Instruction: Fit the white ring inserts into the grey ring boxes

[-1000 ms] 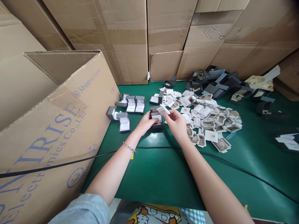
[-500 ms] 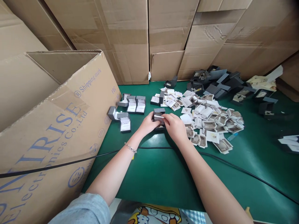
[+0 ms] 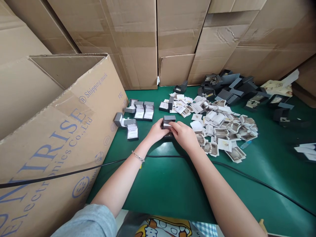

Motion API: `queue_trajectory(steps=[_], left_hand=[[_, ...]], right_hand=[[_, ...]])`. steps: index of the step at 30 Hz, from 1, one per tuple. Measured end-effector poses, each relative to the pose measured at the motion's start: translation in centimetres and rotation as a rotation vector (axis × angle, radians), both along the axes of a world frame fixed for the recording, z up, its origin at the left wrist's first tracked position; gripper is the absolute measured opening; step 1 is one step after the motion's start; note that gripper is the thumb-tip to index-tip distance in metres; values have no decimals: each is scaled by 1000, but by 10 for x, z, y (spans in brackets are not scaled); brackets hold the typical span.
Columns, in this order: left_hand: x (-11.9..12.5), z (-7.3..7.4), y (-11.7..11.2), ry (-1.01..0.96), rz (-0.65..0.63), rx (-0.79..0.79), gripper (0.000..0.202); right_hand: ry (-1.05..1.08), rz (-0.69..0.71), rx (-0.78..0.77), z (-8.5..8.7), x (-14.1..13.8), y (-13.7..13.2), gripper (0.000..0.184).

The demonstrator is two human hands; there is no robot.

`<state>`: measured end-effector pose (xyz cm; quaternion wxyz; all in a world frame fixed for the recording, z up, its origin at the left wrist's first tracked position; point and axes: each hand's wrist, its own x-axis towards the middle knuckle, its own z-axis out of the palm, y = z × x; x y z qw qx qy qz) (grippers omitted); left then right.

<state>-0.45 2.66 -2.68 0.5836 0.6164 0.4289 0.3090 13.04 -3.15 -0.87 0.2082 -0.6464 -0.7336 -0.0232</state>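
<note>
Glossy green table (image 3: 158,187): brightly lit, soft glare at right
Top right corner: dark
White paper slips (image 3: 306,150), far right: blurred

The left hand (image 3: 157,133) grips a box (image 3: 169,118), lid raised; the right hand's (image 3: 184,134) fingers are at its opening. White pieces (image 3: 217,119) lie heaped to the right, dark boxes (image 3: 230,86) behind. A carton (image 3: 81,128) stands at left.

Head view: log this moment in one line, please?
left hand: holding open dark box; right hand: at box opening; nearby: white card pieces
</note>
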Motion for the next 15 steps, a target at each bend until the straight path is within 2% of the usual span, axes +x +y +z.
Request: queue_trajectory(steps=[4, 10, 15], left_hand=[[0, -1, 2, -11, 3, 8, 40], [0, -1, 1, -1, 15, 13, 40], [1, -2, 1, -60, 2, -41, 39]], right_hand=[[15, 72, 47, -5, 2, 1, 29], [173, 83, 37, -6, 1, 2, 31], [106, 75, 110, -12, 4, 4, 37]])
